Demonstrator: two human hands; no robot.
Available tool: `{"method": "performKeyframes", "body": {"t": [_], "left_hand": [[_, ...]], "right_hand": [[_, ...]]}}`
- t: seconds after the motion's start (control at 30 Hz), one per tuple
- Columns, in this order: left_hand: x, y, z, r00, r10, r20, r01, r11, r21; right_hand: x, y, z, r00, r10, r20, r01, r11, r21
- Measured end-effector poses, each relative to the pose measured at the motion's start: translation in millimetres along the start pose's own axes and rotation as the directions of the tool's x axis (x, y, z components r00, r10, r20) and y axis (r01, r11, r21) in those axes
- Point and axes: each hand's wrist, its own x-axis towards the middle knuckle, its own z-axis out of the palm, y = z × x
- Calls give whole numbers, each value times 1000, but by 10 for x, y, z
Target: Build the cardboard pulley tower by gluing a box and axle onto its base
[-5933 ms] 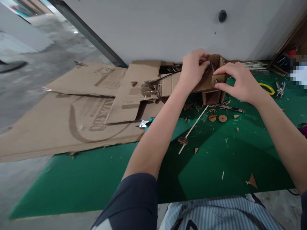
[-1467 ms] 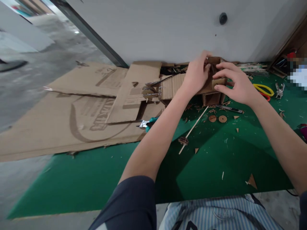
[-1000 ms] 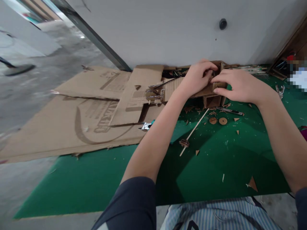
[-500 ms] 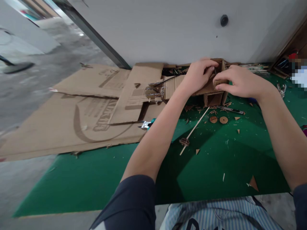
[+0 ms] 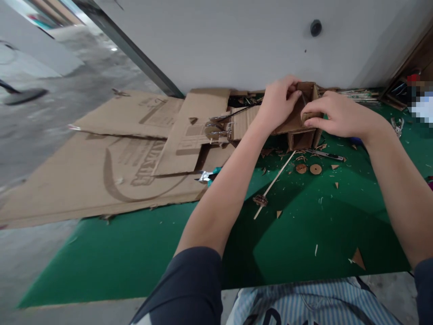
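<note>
A cardboard structure [image 5: 245,121] with a box-like right end lies at the back of the green table. My left hand [image 5: 281,101] is over the structure, its thumb and fingertips pinched around something thin that I cannot make out. On the box's right part, my right hand [image 5: 333,115] grips a small cardboard edge between thumb and fingers. Round discs stand at the structure's left end. In front of the box lie a thin wooden stick [image 5: 279,174] with a small cardboard piece [image 5: 260,201] on it, two cardboard discs [image 5: 315,169] and a utility knife [image 5: 324,155].
Large cardboard sheets [image 5: 135,167] cover the left of the green table [image 5: 118,262]. Teal-handled pliers [image 5: 206,176] lie by my left forearm. Cardboard scraps [image 5: 358,258] are scattered about. A white wall [image 5: 243,49] rises behind, with thin sticks [image 5: 360,95] at its foot.
My left hand has shifted slightly left and up, away from the inside of the box, showing more of a thin line there. My right hand stays at the box.
</note>
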Motion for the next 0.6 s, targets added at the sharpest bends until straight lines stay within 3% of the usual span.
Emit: {"method": "performKeyframes", "body": {"t": [0.6], "left_hand": [[42, -43, 20, 999, 6, 41, -6, 1000, 4]], "right_hand": [[-3, -8, 27, 999, 11, -33, -12, 999, -34]]}}
